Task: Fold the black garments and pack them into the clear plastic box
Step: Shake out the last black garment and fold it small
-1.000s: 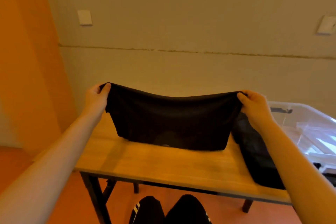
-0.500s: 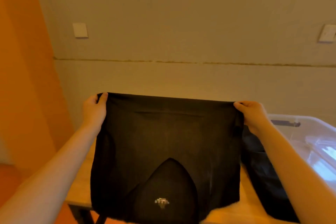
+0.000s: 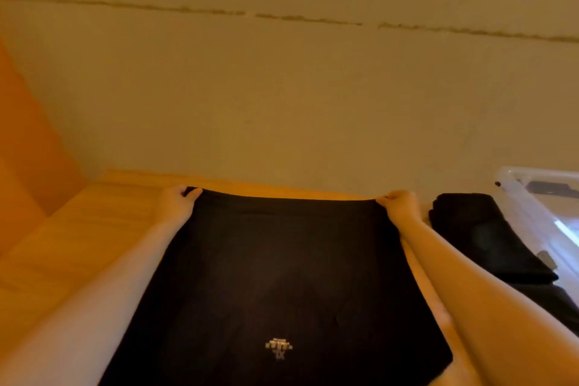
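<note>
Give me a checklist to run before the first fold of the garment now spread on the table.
1. Left hand pinches the garment at its far left corner: ok.
2. Right hand pinches the far right corner: ok.
3. Far edge pulled straight between the hands: ok.
4. Garment flat on the table: cannot tell, its near part leaves the frame.
5. Folded pile lies apart from it: ok.
6. Room left in the box: cannot tell.

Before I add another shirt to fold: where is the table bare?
Bare wood lies left of the left hand, out to the table edge. On the right it is crowded: folded garment against the box.
</note>
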Demonstrator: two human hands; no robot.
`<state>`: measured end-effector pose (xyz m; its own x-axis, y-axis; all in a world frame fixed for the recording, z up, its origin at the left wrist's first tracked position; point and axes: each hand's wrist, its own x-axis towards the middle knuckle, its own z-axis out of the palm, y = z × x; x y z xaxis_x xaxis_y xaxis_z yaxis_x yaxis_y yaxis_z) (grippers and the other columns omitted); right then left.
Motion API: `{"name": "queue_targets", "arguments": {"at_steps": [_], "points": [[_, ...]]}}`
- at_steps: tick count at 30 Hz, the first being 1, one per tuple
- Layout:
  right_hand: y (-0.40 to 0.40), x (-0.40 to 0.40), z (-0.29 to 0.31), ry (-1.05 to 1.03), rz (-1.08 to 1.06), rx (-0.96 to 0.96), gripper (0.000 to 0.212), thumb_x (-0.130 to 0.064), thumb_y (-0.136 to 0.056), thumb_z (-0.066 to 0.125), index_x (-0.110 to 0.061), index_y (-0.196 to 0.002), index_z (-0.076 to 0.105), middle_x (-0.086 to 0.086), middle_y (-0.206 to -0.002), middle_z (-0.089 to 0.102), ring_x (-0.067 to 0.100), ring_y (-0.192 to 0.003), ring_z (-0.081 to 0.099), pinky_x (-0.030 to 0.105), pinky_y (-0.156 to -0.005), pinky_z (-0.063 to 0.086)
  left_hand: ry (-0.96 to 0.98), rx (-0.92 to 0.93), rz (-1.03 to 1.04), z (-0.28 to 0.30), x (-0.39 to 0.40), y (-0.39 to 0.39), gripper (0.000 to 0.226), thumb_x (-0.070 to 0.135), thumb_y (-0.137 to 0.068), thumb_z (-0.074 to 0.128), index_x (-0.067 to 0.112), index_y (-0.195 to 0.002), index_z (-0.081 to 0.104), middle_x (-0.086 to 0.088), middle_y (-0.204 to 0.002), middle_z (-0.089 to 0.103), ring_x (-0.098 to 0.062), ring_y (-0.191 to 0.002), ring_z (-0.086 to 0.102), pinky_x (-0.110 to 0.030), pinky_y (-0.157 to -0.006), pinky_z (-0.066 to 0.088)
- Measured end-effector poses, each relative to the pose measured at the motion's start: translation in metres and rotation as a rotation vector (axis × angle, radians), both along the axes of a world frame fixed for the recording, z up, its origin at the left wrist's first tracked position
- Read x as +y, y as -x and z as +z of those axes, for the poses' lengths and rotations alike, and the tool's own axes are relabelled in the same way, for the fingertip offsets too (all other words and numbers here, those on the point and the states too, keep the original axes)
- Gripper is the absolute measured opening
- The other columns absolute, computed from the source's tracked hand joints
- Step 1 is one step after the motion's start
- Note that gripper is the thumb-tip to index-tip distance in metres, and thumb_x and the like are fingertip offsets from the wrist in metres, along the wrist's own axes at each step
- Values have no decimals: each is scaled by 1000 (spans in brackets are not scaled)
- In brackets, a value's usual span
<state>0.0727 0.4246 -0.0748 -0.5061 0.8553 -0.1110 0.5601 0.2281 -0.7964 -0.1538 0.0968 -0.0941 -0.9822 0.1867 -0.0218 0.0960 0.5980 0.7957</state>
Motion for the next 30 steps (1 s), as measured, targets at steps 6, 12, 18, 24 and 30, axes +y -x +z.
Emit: {"name": "queue_targets", "arguments": {"at_steps": [6, 12, 18, 24, 30], "points": [[15, -9, 6, -213, 30, -86, 31, -14, -95, 49, -6, -126, 50, 16, -118, 58, 26, -95, 56, 33, -77, 45, 131, 183, 41, 0, 10, 10, 32, 20, -94, 54, 3, -121, 53, -16, -117, 58, -34, -107, 55, -40, -82, 45], [-64, -70, 29, -90, 83, -307, 56, -25, -95, 50, -9, -144, 28, 15, -140, 42, 30, -124, 45, 38, -98, 40, 370, 264, -251, 12, -19, -89, 52, 31, -92, 55, 16, -139, 40, -4, -150, 32, -22, -138, 30, -36, -109, 30], [-146, -125, 6, -97, 49, -258, 68, -27, -87, 62, -11, -144, 28, 11, -139, 45, 25, -125, 47, 35, -97, 43, 319, 148, -183, -5, -88, -151, 52, 28, -93, 52, 10, -140, 40, -9, -150, 32, -25, -138, 30, -41, -112, 28], [-171, -139, -1, 74, 36, 11, 52, -13, -86, 64, -14, -134, 45, 9, -134, 51, 25, -122, 49, 32, -91, 44, 290, 68, -101, -7, -123, -196, 54, 32, -93, 50, 9, -141, 37, -11, -145, 38, -29, -132, 37, -45, -106, 36], [-188, -139, 0, 155, 82, 204, 49, -9, -86, 63, -17, -132, 48, 2, -127, 53, 18, -108, 55, 27, -82, 49, 194, -4, -53, -4, -131, -228, 54, 31, -95, 49, 19, -144, 32, -5, -151, 30, -24, -138, 30, -42, -110, 29]]}}
